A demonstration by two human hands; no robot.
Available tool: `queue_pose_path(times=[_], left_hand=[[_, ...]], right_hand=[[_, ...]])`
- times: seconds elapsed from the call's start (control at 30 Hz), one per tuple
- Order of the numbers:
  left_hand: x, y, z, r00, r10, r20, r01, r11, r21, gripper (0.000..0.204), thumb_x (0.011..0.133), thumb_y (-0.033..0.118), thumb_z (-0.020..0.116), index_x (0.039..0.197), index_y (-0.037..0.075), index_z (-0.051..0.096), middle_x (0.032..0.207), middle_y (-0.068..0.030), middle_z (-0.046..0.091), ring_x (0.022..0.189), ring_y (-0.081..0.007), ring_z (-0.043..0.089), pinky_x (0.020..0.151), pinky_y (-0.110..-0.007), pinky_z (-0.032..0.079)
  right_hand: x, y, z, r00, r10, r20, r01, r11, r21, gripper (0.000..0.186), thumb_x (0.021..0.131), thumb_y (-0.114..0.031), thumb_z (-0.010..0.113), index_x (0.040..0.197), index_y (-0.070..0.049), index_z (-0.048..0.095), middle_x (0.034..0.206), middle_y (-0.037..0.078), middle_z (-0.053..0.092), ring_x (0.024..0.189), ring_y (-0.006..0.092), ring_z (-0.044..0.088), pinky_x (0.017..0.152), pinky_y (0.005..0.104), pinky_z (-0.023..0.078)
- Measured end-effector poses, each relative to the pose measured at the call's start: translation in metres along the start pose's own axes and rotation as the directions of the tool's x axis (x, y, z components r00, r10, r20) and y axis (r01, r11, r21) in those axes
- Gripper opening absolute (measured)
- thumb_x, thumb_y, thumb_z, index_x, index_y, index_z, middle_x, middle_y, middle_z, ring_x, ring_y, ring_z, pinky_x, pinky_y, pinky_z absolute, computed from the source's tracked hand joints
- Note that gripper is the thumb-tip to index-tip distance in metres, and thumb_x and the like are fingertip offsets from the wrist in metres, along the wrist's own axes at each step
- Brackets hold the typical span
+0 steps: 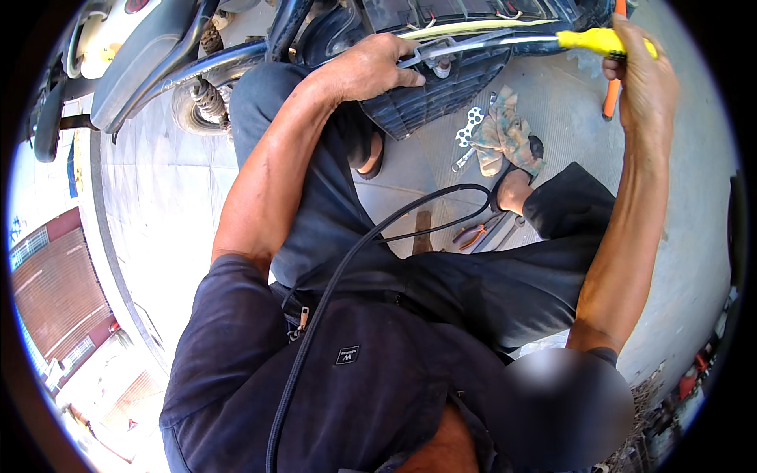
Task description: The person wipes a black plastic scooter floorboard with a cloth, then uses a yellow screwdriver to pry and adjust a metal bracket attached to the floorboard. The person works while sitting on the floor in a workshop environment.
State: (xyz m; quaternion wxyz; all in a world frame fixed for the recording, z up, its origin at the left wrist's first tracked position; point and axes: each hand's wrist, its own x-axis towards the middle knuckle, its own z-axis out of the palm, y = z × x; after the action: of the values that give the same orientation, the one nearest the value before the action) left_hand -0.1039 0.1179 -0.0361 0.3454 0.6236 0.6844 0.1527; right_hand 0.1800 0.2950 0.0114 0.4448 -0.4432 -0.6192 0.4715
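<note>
My left hand (pixel 378 69) pinches the near end of a grey metal bracket (pixel 441 54) on the scooter, thumb below it and fingers above. In my right hand (pixel 648 83) is a yellow-handled screwdriver (pixel 591 40), lying roughly level. Its long shaft (pixel 520 40) reaches left to the bracket; where the tip ends is hard to make out. An orange rod-like handle (pixel 610 99) shows above and below my right fingers; whether they hold it too I cannot tell. Beneath the bracket hangs a ribbed black plastic panel (pixel 430 102).
A scooter seat (pixel 146 67) and wheel (pixel 193 109) stand at the far left. Between my feet lie a multi-hole wrench (pixel 470 126), a combination wrench (pixel 464 161) and a camouflage cloth (pixel 505 135). Pliers (pixel 471 234) lie nearer me. A black cable (pixel 339 276) loops across my lap.
</note>
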Motion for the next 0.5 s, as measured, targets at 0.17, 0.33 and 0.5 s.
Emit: queue_pose_path(times=[0.17,0.33,0.5], left_hand=[[0.002,-0.006,0.003,0.999,0.048,-0.011,-0.049,0.998,-0.048,0.035,0.085,0.013,0.072,0.115,-0.003,0.064,0.089,-0.0147,0.069,0.08,-0.0194,0.058,0.081,-0.035,0.048],[0.0,-0.005,0.002,1.0,0.016,0.002,-0.016,0.996,-0.082,0.037,0.084,0.013,0.073,0.116,-0.003,0.063,0.089,-0.0173,0.069,0.081,-0.0217,0.059,0.082,-0.036,0.048],[-0.003,0.002,0.003,1.0,-0.004,-0.019,0.002,0.997,-0.075,0.037,0.083,0.016,0.074,0.114,-0.003,0.064,0.091,-0.0194,0.069,0.082,-0.0267,0.062,0.081,-0.038,0.048]], right_hand=[[0.003,-0.007,-0.008,0.999,0.052,-0.012,-0.051,0.998,0.031,0.037,0.086,-0.024,0.076,0.104,0.006,0.063,0.077,0.009,0.064,0.061,0.0118,0.062,0.057,0.0215,0.05],[-0.008,-0.017,0.008,0.995,-0.004,-0.104,0.011,0.998,0.063,0.038,0.085,-0.024,0.074,0.103,0.008,0.063,0.073,0.009,0.063,0.054,0.0108,0.059,0.05,0.0223,0.048],[-0.018,-0.023,0.024,0.994,-0.012,-0.11,0.009,0.999,-0.031,0.04,0.084,-0.024,0.076,0.106,0.006,0.063,0.072,0.008,0.063,0.055,0.0107,0.06,0.05,0.0226,0.049]])
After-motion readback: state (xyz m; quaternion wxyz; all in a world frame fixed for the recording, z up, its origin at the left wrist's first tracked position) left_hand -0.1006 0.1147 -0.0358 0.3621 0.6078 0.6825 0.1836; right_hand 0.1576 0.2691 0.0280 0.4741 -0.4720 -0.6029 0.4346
